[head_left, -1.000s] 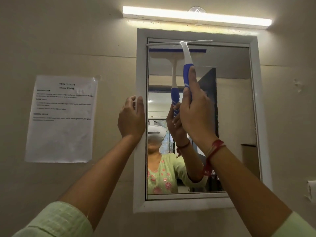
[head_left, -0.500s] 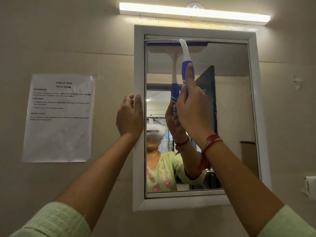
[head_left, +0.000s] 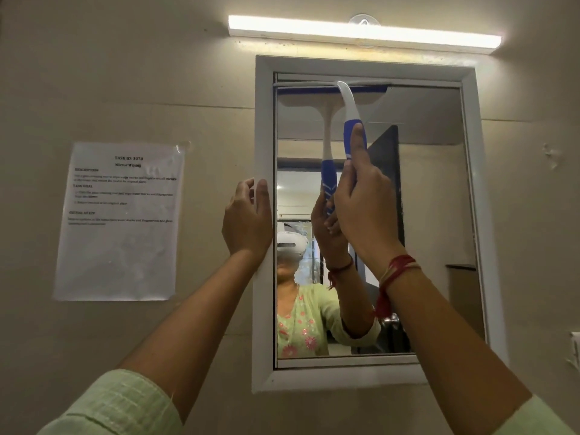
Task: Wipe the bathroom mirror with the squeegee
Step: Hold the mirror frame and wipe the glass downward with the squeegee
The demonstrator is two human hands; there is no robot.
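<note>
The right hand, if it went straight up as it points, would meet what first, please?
Probably the top rail of the mirror frame, just above the blade of the squeegee; depth is unclear.

We're in a small bathroom here: a white-framed mirror (head_left: 439, 215) is set into a plain beige wall (head_left: 125, 73), with a lit tube light (head_left: 314, 28) mounted just above it. To the left, a printed task sheet (head_left: 122, 246) is stuck to the wall, and the glass reflects a dark door (head_left: 384, 183) and a room beyond it.
</note>
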